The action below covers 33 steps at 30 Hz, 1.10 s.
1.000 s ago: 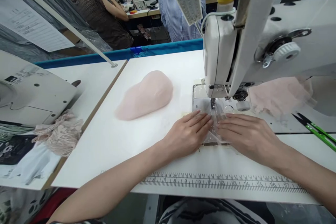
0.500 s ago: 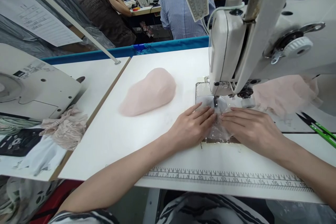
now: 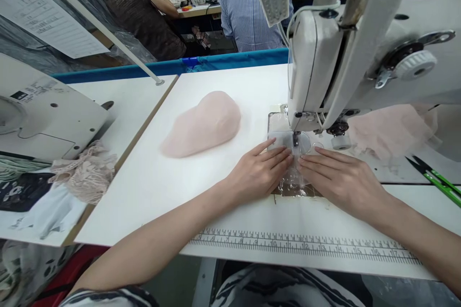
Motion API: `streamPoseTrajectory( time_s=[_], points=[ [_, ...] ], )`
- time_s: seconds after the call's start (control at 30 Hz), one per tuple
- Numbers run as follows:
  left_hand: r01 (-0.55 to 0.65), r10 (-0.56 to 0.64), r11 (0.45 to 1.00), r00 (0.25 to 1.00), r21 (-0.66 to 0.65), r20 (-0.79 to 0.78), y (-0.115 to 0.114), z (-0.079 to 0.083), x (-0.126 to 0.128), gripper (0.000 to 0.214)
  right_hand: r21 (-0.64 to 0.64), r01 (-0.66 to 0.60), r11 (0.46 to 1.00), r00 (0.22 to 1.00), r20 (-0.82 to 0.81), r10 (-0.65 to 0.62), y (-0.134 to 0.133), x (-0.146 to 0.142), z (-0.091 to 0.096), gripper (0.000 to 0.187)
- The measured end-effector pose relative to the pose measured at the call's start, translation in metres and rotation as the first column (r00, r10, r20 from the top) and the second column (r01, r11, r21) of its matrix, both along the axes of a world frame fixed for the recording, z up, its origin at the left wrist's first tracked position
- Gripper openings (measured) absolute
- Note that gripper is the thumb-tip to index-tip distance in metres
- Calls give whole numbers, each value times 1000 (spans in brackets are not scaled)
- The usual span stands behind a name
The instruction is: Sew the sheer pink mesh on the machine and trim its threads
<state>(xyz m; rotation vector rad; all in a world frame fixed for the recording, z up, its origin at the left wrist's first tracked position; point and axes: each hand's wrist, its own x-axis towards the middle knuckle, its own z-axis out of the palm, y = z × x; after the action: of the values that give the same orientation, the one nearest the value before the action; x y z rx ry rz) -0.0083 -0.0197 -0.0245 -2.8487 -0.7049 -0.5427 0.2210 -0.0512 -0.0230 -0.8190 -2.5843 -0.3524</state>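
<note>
My left hand (image 3: 261, 170) lies flat with fingers stretched toward the presser foot (image 3: 296, 138) of the sewing machine (image 3: 317, 62). On the other side of the foot my right hand (image 3: 340, 177) rests the same way, fingers extended and pointing left. Between the fingertips a thin, see-through strip of material (image 3: 297, 168) runs toward the foot. Its exact kind cannot be made out against the shiny clear film (image 3: 300, 189) on the machine bed. To the left lies a pale pink cup-shaped fabric piece (image 3: 205, 124).
Sheer pink fabric (image 3: 392, 129) is behind my right hand, near green-handled scissors (image 3: 437, 180). A printed ruler (image 3: 288, 247) edges the table. On the left are another machine (image 3: 46, 105) and beige cords (image 3: 88, 172). Two people sit beyond the blue cloth edge (image 3: 230, 61).
Both hands stay beside the presser foot, with only slight shifts of the fingers. The see-through material between them looks flatter and narrower now. The whole view has shifted a little.
</note>
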Motion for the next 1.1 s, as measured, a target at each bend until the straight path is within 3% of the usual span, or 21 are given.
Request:
streamPoseTrajectory(
  time_s=[0.13,0.33,0.6,1.1],
  points=[
    [-47,47,999,998,-4,-30,3,0,1,32,3,6,1000,1000,2,-6,3,-1,-1,26],
    [23,-23,998,1000,58,3,-3,1,0,29,25,24,999,1000,-1,-24,5,-1,-1,27],
    [-3,2,998,1000,61,14,-7,3,2,28,37,69,997,998,11,-70,3,-2,-1,21],
    [-129,127,990,991,-49,-34,12,1,5,43,91,229,969,971,48,-234,14,-9,1,23]
  ],
)
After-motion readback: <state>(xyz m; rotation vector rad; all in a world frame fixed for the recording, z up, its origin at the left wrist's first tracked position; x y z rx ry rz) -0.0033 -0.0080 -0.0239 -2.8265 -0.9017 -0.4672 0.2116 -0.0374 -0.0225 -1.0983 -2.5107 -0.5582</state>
